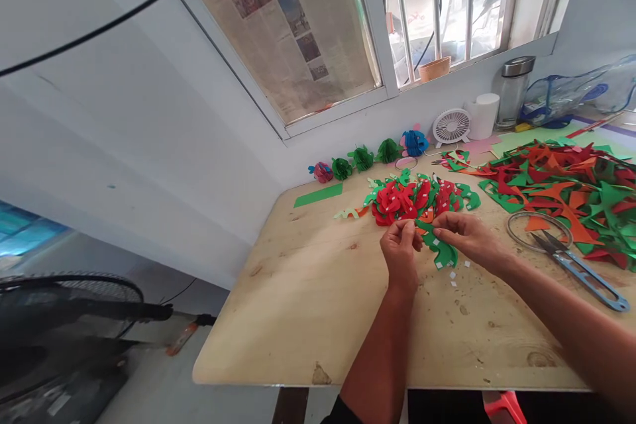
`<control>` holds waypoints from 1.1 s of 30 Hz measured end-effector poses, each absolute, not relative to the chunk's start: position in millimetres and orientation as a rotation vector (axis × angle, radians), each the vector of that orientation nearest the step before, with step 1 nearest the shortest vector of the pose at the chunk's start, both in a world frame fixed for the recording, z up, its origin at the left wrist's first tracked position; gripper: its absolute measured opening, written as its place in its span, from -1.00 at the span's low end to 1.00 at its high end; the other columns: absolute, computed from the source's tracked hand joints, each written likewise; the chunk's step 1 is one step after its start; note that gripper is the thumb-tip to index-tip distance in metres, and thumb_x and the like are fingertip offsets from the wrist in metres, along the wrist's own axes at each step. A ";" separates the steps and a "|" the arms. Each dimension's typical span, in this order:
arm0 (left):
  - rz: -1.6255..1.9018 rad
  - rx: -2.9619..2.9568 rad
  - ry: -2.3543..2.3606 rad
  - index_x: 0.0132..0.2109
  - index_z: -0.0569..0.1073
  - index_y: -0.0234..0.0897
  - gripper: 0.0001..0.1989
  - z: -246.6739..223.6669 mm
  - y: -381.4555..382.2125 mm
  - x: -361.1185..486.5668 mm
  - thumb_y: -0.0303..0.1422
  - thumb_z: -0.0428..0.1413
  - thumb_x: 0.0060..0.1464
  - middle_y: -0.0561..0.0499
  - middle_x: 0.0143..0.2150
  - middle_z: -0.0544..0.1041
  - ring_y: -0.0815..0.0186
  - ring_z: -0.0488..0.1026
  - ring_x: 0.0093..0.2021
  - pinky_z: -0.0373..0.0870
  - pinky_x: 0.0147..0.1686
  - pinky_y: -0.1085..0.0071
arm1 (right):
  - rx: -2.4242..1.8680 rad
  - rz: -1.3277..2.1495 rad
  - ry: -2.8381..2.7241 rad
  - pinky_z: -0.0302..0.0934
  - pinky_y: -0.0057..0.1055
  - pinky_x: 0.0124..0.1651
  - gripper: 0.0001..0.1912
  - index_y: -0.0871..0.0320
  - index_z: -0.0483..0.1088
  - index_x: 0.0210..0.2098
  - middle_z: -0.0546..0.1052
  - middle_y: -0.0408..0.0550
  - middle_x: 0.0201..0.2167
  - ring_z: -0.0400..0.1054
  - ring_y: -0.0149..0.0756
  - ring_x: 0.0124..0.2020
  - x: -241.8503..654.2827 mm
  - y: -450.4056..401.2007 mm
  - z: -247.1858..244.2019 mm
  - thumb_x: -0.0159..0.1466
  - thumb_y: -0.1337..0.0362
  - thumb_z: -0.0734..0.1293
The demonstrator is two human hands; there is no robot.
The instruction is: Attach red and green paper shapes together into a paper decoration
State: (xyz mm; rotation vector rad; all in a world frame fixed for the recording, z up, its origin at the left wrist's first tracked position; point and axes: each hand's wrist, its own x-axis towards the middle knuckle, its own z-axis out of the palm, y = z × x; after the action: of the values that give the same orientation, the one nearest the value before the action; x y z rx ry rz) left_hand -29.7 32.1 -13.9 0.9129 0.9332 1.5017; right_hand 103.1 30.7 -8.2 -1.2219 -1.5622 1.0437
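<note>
Between my two hands is a green paper cutout (423, 226). My left hand (401, 246) is closed in a pinch at its left end, thumb against fingers. On the other side my right hand (464, 236) pinches near its right end. Just below lies another green cutout (446, 256) with small white squares stuck on it. A few loose white squares (453, 275) are scattered on the tabletop beside it. Behind my hands is a pile of red paper cutouts (395, 202) mixed with green ones, many bearing white squares.
Red, green and orange paper scraps (561, 189) heap up at right. Thread snips (581, 273) lie partly over a metal ring (514, 230). Folded paper figures (363, 158) line the wall near a small white fan (451, 126) and a glass bottle (513, 96). A green strip (318, 195) lies left on the wooden table (288, 305).
</note>
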 end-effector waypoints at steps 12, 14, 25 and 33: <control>1.583 1.208 1.175 -0.39 0.49 -0.32 -0.88 -19.3 29.7 -27.3 -0.34 0.15 -0.07 0.04 -0.48 0.47 0.41 0.38 -0.45 0.29 -0.40 0.50 | -1.175 1.172 -1.495 -0.01 -0.48 -0.56 -0.78 0.17 0.36 -0.50 0.30 -0.21 -0.62 0.11 -0.45 -0.60 102.3 35.0 -19.4 0.07 0.12 0.31; 1.564 1.167 1.152 -0.40 0.50 -0.33 -0.86 -19.0 30.3 -27.1 -0.32 0.16 -0.08 0.05 -0.52 0.45 0.43 0.35 -0.50 0.26 -0.45 0.50 | -1.181 1.180 -1.449 0.00 -0.48 -0.56 -0.78 0.16 0.36 -0.50 0.31 -0.20 -0.61 0.14 -0.44 -0.58 101.9 35.2 -19.5 0.06 0.12 0.32; 1.243 0.502 0.713 -0.33 0.50 -0.35 -0.79 -17.5 35.1 -33.5 -0.42 0.18 -0.25 0.04 -0.48 0.44 0.47 0.32 -0.52 0.23 -0.47 0.52 | -1.151 1.268 -1.397 0.05 -0.48 -0.53 -0.80 0.17 0.35 -0.48 0.37 -0.19 -0.60 0.20 -0.43 -0.56 99.5 34.0 -18.7 0.05 0.15 0.34; 1.153 0.417 0.680 -0.25 0.48 -0.30 -0.74 -10.4 33.2 -34.2 -0.38 0.14 -0.19 0.02 -0.45 0.46 0.39 0.38 -0.47 0.25 -0.41 0.45 | -1.128 1.269 -1.426 0.07 -0.48 -0.52 -0.82 0.18 0.35 -0.47 0.37 -0.19 -0.59 0.22 -0.43 -0.55 100.5 36.3 -23.9 0.06 0.17 0.32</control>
State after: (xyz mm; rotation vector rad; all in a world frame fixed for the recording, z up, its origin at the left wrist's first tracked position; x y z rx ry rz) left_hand -34.2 33.2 -10.4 0.4171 0.6795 1.1532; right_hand 100.5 36.3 -23.9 -1.1280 -1.4262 1.2685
